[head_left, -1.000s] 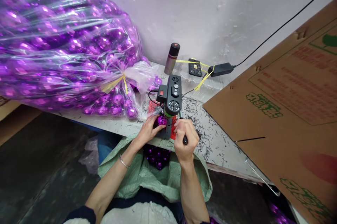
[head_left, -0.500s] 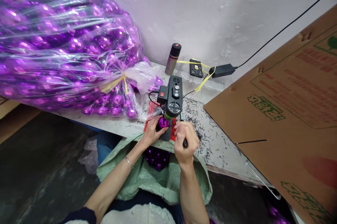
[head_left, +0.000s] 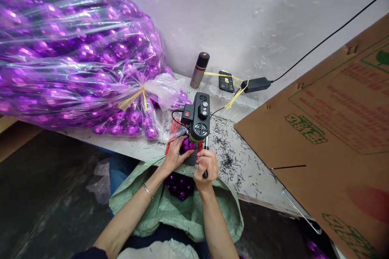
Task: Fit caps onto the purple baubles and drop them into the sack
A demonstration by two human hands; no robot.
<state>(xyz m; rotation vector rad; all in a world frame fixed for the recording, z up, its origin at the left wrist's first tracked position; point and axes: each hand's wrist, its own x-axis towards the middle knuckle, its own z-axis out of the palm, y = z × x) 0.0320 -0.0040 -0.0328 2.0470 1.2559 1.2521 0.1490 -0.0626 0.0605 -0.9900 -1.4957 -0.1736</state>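
A shiny purple bauble [head_left: 188, 144] sits under the head of a small black bench drill press [head_left: 201, 118]. My left hand [head_left: 175, 154] grips the bauble from the left, thumb toward its near side. My right hand [head_left: 206, 167] is wrapped round the black-handled lever [head_left: 206, 174] on the machine's right side. The press stands on a red sheet [head_left: 174, 127] on the table; where its tip meets the bauble is hidden by the machine's head. Below the table edge, an open green woven sack [head_left: 146, 214] across my lap holds several purple baubles [head_left: 180, 186].
A big clear bag of purple baubles [head_left: 91, 56] fills the left. Behind the press are a bottle [head_left: 199, 70], a phone [head_left: 226, 82] and a power adapter [head_left: 257, 84]. Thin black scraps [head_left: 234, 149] litter the table; a cardboard box [head_left: 328, 129] stands right.
My right hand has moved slightly left and down with the lever, and the machine's head sits a little lower. My left hand stays on the bauble.
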